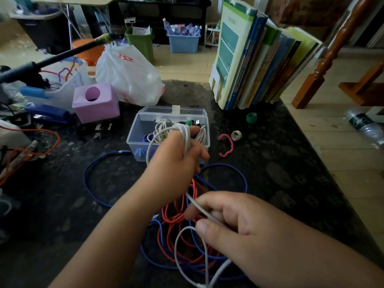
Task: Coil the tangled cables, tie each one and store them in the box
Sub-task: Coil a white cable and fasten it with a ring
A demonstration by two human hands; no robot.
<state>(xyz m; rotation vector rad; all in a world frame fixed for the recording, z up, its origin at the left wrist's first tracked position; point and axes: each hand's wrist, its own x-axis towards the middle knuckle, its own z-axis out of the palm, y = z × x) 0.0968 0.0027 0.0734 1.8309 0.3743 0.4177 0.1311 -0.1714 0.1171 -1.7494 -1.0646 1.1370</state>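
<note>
The dark table under my arms has a dull, mottled top, and its right edge runs diagonally down toward the near right corner. Standing at the far right corner is a row of books, flat glossy covers leaning to the left. At the far edge sits a crinkled white plastic bag, and beside it on the left a smooth lilac box with a round hole in its top.

Toward the middle of the far half is the clear plastic box, rectangular with rounded corners, its lid hinged back toward the far edge; coiled cables lie inside. In front of it, spreading toward the near edge, a blue cable lies in wide loose loops, tangled with a thinner red cable bunched in tight curls beneath my hands.

The white cable, smooth and round, is wound in several turns round my left hand, which is raised in front of the box with its fingers curled round the coil. From there a straight stretch runs down and to the right into my right hand, near the near edge, which pinches it between thumb and bent fingers. Below that hand the cable hangs in a long narrow loop toward the near edge.

To the right of the box lie a curved pink tie, a small pale ring and a green ring.
</note>
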